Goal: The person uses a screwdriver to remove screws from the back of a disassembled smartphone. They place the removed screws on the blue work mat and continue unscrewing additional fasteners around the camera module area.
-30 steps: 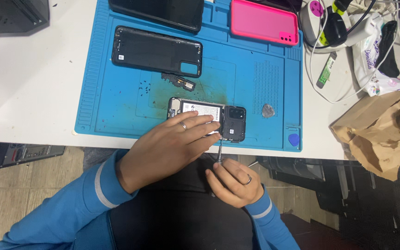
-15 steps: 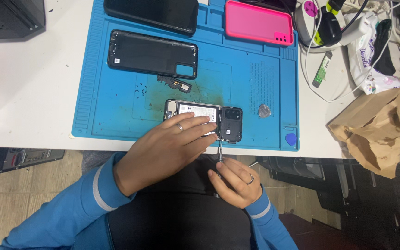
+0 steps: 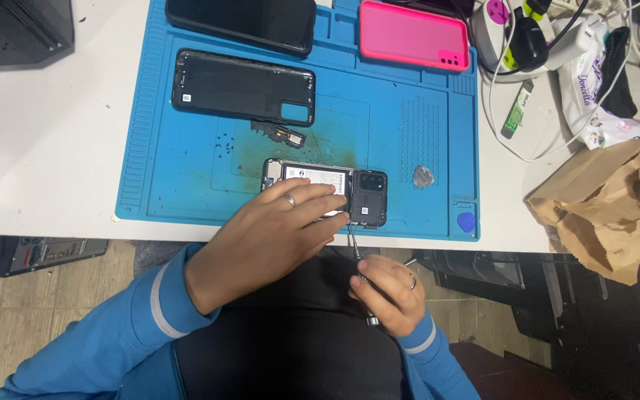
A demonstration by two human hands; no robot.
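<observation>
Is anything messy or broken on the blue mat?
Yes. The phone under the left hand has its back off, and that back cover lies apart. A dirty brown stain and tiny dark specks mark the blue mat.

Quick count: one blue work mat (image 3: 187, 178), one opened phone (image 3: 327, 189), one black back cover (image 3: 242, 87), one dark phone (image 3: 242, 22), one pink case (image 3: 412, 35), two picks (image 3: 424, 176), one screwdriver (image 3: 353, 248), one brown paper bag (image 3: 601, 200).
</observation>
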